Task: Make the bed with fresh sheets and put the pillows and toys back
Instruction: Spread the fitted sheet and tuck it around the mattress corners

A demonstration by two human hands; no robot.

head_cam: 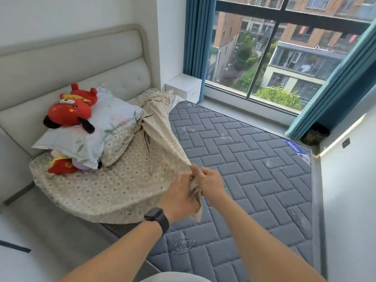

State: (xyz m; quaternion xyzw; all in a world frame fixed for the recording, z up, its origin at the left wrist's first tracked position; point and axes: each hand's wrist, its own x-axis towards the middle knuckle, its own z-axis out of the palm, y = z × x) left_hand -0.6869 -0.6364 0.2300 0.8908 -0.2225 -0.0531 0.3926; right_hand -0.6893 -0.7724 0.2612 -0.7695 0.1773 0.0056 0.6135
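A beige patterned sheet point(114, 184) covers only the head end of the grey quilted mattress point(254, 163). My left hand point(179, 197) and my right hand point(209, 182) both grip a bunched corner of that sheet above the mattress, pulling a taut ridge of cloth toward me. A pale floral pillow point(95, 129) lies on the sheet by the headboard, over a second pillow in the beige pattern. A red plush toy point(69, 113) rests on top of the floral pillow, another red toy point(83, 93) behind it, and a third point(61, 165) peeks out below.
A padded cream headboard point(71, 64) stands at the left. A white nightstand point(184, 87) sits in the far corner beside blue curtains point(196, 35) and a large window point(270, 49). A dark basket point(314, 135) stands by the right curtain. White wall runs along the right.
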